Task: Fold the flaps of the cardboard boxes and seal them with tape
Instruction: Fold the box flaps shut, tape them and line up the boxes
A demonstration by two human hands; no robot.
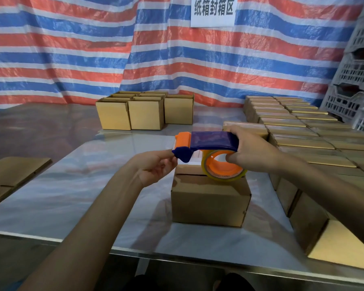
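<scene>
my right hand (254, 152) grips the tape dispenser (210, 141) by its blue handle, fingers curled round it above the tape roll (223, 172). my left hand (156, 166) pinches the dispenser's front end, where the tape leaves it; the free tape end cannot be made out. the cardboard box (208, 202) stands on the surface (72, 196) directly below both hands, flaps folded shut. its top seam (189, 175) runs left to right, parallel to the dispenser's long axis. judgement: the left hand, nearer the box's left edge, should anchor the tape there; the right then draws the dispenser rightward along the seam.
</scene>
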